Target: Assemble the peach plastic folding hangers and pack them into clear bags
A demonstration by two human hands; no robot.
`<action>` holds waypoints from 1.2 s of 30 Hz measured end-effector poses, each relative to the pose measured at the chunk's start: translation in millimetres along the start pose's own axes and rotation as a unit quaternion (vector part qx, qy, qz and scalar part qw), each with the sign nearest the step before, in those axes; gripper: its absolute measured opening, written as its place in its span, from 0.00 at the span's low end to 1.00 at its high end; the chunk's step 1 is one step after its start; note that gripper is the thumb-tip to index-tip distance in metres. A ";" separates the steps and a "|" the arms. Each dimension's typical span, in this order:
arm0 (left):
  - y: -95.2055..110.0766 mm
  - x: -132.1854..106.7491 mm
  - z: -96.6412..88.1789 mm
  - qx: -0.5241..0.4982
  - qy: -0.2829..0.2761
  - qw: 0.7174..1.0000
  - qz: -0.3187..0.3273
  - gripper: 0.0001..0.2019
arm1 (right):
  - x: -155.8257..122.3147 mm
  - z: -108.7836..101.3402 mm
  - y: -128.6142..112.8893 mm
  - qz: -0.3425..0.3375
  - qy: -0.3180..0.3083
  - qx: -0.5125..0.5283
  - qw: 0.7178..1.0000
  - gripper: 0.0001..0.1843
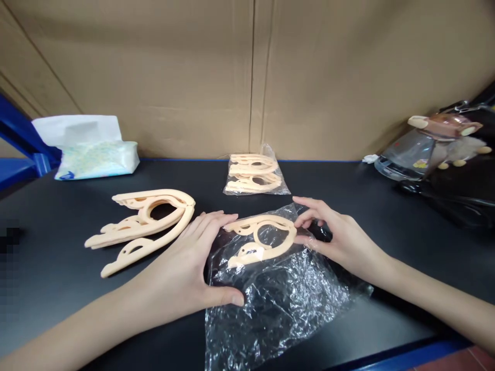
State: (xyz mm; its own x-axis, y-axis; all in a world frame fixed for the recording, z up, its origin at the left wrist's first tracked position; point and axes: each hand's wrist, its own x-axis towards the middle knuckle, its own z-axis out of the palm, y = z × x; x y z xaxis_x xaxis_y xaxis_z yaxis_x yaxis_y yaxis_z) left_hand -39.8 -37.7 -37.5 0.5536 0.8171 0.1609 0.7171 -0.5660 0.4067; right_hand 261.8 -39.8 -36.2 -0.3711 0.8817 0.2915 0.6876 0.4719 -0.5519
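A cream folding clothes hanger (276, 251) lies flat in or under a clear plastic bag (270, 319) in front of me. My left hand (201, 252) rests at the bag's left edge, its fingers stretched out and the thumb spread over the film. At the hanger's right end, my right hand (328, 226) has its fingers apart and the thumb close to the bag. Left of my left hand, several bare folding hangers (154, 226) lie together, partly hidden by that hand.
Another clear bag with folded hangers (253, 172) lies at the back of the black table (174, 335), before a cardboard wall (185, 77). A tissue pack (98, 157) stands back left. On the right are a clear jug-like container (406, 152) with a brown top and dark items.
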 end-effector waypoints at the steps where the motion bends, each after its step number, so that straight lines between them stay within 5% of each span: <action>1: -0.9 0.5 0.1 -0.004 -0.001 1.000 0.000 0.49 | 0.7 1.0 -0.1 -0.005 0.000 0.003 1.000 0.31; 8: -5.2 -1.6 4.4 0.009 -0.028 0.999 0.017 0.49 | 0.3 9.3 -4.8 -0.040 0.000 0.002 0.999 0.34; 15: -4.2 -2.6 6.6 0.027 -0.019 0.999 0.036 0.48 | 8.1 9.5 -7.8 -0.047 -0.035 -0.062 0.996 0.59; 23: -1.8 -1.4 3.5 -0.001 -0.019 0.999 0.043 0.49 | 20.2 15.5 -13.5 -0.053 -0.070 0.010 0.996 0.54; 36: 10.9 -2.2 0.5 0.058 0.011 0.996 0.070 0.44 | 17.0 13.2 -14.2 -0.038 -0.059 -0.063 0.996 0.57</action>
State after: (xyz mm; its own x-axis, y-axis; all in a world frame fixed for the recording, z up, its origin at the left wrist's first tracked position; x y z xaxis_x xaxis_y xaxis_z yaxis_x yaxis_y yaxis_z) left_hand -33.0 -45.8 -33.8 0.6431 0.7306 0.2296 0.6781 -0.6825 0.2726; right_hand 237.5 -31.6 -33.8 -0.4908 0.8404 0.2300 0.7248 0.5403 -0.4275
